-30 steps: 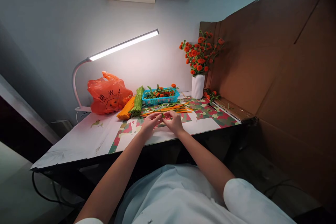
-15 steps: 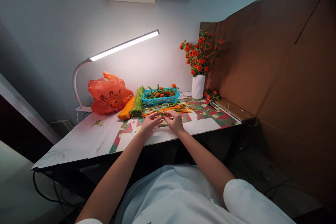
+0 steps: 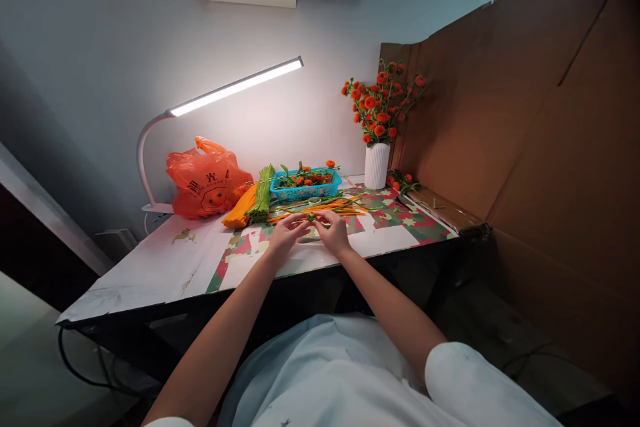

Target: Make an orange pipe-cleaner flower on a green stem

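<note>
Between my fingertips is a small green flower piece point(image 3: 311, 217), partly hidden by the fingers. My left hand point(image 3: 286, 235) pinches it from the left, and my right hand point(image 3: 332, 232) pinches its right side. Both hands are above the front part of the table. Just beyond them lie loose orange pipe cleaners point(image 3: 350, 205) and thin green stems. A bundle of green pipe cleaners point(image 3: 262, 195) and an orange bundle point(image 3: 239, 208) lie to the left. Behind is a blue basket point(image 3: 306, 194) with orange flowers and green pieces in it.
At the back right a white ribbed vase point(image 3: 377, 165) holds orange flowers point(image 3: 381, 103). An orange plastic bag point(image 3: 207, 180) sits beside a lit desk lamp point(image 3: 235, 88). Tall cardboard point(image 3: 530, 133) walls off the right side. A roll of tape point(image 3: 315, 201) lies before the basket.
The small green piece shows more plainly between my fingertips and seems turned. My hands stay in nearly the same place, with slight finger movement.
</note>
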Action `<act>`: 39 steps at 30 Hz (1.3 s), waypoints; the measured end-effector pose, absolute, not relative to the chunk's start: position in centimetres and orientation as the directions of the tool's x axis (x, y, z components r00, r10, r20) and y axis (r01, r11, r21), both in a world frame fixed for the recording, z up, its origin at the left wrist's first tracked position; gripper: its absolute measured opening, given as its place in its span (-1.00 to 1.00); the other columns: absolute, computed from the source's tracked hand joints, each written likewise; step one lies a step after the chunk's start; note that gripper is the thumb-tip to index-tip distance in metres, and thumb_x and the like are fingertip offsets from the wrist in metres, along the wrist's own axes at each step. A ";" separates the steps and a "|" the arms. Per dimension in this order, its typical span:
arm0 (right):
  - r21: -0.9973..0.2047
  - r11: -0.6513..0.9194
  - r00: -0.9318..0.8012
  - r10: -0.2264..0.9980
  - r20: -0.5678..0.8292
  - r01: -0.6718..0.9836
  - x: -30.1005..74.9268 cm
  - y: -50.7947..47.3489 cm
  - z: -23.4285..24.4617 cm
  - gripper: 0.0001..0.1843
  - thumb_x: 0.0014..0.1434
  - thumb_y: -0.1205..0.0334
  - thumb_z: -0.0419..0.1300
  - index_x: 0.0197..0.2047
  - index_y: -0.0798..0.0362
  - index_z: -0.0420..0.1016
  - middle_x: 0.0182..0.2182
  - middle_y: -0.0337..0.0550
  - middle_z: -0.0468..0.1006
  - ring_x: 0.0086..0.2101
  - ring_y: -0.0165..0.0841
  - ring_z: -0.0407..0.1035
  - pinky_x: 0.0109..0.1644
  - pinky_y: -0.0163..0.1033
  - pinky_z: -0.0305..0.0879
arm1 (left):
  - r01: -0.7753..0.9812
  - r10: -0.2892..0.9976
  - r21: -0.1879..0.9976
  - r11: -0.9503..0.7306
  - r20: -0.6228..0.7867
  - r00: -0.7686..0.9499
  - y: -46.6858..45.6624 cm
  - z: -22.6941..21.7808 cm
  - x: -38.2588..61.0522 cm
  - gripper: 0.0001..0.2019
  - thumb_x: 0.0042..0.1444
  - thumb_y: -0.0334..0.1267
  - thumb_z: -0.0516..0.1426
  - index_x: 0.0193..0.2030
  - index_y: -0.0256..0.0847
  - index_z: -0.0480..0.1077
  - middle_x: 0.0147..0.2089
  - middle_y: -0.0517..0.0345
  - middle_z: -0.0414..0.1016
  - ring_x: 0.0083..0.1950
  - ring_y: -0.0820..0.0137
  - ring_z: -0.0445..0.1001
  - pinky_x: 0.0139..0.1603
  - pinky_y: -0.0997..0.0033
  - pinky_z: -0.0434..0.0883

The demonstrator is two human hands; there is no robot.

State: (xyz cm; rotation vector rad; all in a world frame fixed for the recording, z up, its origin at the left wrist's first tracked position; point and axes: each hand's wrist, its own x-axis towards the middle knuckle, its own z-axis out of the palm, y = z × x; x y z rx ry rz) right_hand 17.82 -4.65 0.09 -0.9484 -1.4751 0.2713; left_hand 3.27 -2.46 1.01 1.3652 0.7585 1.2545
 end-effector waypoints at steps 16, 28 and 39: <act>-0.627 0.635 0.059 0.680 0.731 0.451 17.8 -4.7 0.2 -0.92 0.09 0.37 0.15 -0.41 0.04 0.44 -0.37 -0.16 0.45 -0.30 -0.32 0.38 -0.18 -0.23 0.33 | -0.157 0.926 0.968 -0.198 0.237 0.294 -2.7 1.3 3.4 -0.51 -0.27 -0.03 0.39 -0.19 -0.25 0.53 -0.20 -0.04 0.60 -0.18 0.23 0.57 -0.19 0.29 0.52; -0.703 0.593 0.063 0.745 0.664 0.393 17.8 -4.7 0.0 -0.76 0.03 0.33 0.20 -0.17 0.02 0.39 -0.32 -0.19 0.51 -0.32 -0.36 0.42 -0.16 -0.24 0.39 | -0.141 0.943 0.973 -0.183 0.215 0.253 -3.0 1.5 3.5 -0.56 -0.25 -0.09 0.38 -0.20 -0.25 0.53 -0.30 0.04 0.59 -0.25 0.30 0.56 -0.18 0.32 0.50; -0.749 0.518 0.175 0.762 0.623 0.412 18.1 -4.4 -0.2 -0.76 0.09 0.20 0.12 -0.15 0.05 0.38 -0.31 -0.13 0.51 -0.40 -0.36 0.36 -0.27 -0.23 0.34 | -0.449 0.995 0.890 0.086 -0.057 0.077 -1.5 1.7 3.0 -0.87 -0.02 -0.41 0.24 -0.27 -0.24 0.46 -0.37 0.08 0.58 -0.29 0.38 0.57 -0.15 0.36 0.53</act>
